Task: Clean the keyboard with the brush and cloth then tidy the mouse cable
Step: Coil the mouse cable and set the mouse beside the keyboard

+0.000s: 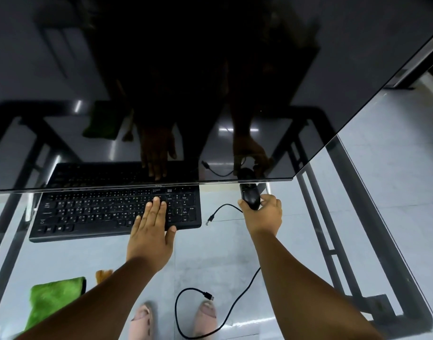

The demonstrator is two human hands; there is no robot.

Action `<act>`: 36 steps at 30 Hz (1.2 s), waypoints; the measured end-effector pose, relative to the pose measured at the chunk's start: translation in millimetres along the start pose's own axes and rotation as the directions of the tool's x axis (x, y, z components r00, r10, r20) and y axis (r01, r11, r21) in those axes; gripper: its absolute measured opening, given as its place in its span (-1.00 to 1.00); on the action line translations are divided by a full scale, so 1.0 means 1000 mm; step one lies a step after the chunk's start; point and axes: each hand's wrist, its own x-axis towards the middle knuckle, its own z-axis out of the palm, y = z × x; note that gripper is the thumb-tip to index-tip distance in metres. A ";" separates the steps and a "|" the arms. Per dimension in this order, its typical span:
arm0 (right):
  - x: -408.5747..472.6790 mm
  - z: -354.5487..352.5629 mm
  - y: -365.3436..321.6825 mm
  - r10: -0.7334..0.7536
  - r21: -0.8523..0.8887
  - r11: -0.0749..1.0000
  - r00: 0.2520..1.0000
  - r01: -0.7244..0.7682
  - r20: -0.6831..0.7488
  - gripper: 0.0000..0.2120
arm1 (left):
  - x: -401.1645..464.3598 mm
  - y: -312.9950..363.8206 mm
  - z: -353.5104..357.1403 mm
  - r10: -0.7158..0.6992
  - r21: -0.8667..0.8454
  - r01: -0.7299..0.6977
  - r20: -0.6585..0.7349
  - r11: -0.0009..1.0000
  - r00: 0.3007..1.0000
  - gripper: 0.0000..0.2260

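Nearest, a green cloth (54,299) lies at the left edge of the glass worktop (333,192), with a brush (103,275) just beyond it, mostly hidden by the left forearm. A loose black cable (186,312) loops between the forearms. Farther on, the left hand (150,231) lies flat, fingers straight, on the right part of the keyboard (92,212). The right hand (262,214) grips the mouse (250,198) beside it, under the dark monitor (186,82).
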 end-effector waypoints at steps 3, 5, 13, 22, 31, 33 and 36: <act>-0.009 -0.010 0.010 -0.019 0.031 0.999 1.000 0.018 0.021 -0.51 | -0.001 0.000 -0.002 0.008 -0.010 -0.008 0.014 1.000 1.000 -0.40; -0.016 -0.017 0.022 -0.042 0.028 0.999 0.996 0.040 0.073 -0.70 | -0.003 -0.002 -0.006 0.023 -0.048 -0.022 0.018 0.999 1.000 -0.43; -0.025 -0.036 0.038 -0.090 -0.186 0.972 0.961 0.141 0.261 -0.85 | -0.015 -0.015 -0.017 0.063 -0.105 -0.058 0.045 0.993 0.997 -0.46; -0.062 -0.041 -0.026 -0.352 0.294 0.925 0.835 0.241 0.422 -0.87 | -0.020 -0.001 -0.056 0.067 -0.530 -0.048 0.017 0.847 0.998 -0.45; -0.078 -0.034 -0.087 -0.436 0.492 0.846 0.796 0.204 0.420 -0.85 | -0.023 0.020 -0.092 0.111 -0.849 0.251 0.337 0.464 0.935 -0.80; -0.078 -0.032 -0.096 -0.404 0.466 0.864 0.814 0.189 0.418 -0.87 | -0.024 0.016 -0.100 0.102 -0.900 0.316 0.359 0.300 0.928 -0.77; -0.076 -0.032 -0.101 -0.386 0.353 0.908 0.782 0.227 0.490 -0.89 | -0.024 0.007 -0.120 0.120 -0.910 0.412 0.415 0.049 0.902 -0.77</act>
